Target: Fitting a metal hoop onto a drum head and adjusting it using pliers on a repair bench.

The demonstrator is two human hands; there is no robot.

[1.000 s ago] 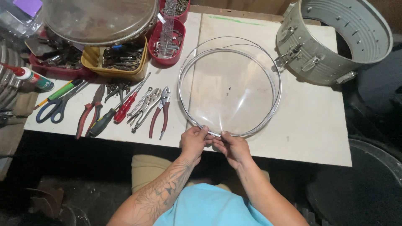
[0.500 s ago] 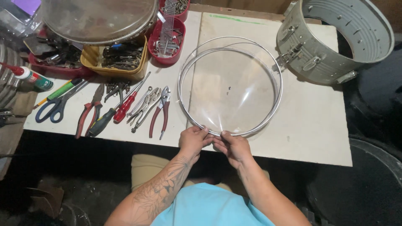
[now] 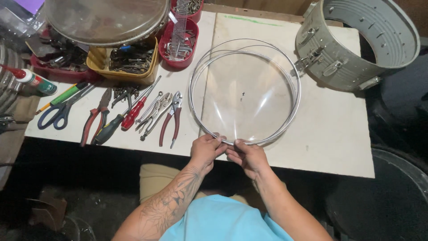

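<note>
A clear round drum head with a shiny metal hoop lies flat on the white table. My left hand and my right hand meet at its near edge, fingers pinching the hoop rim side by side. Both forearms come up from the bottom of the view.
A grey metal drum shell stands at the back right. Pliers, screwdrivers and scissors lie in a row at left. Red and yellow trays of small parts sit behind them, under another round drum head. A glue bottle lies far left.
</note>
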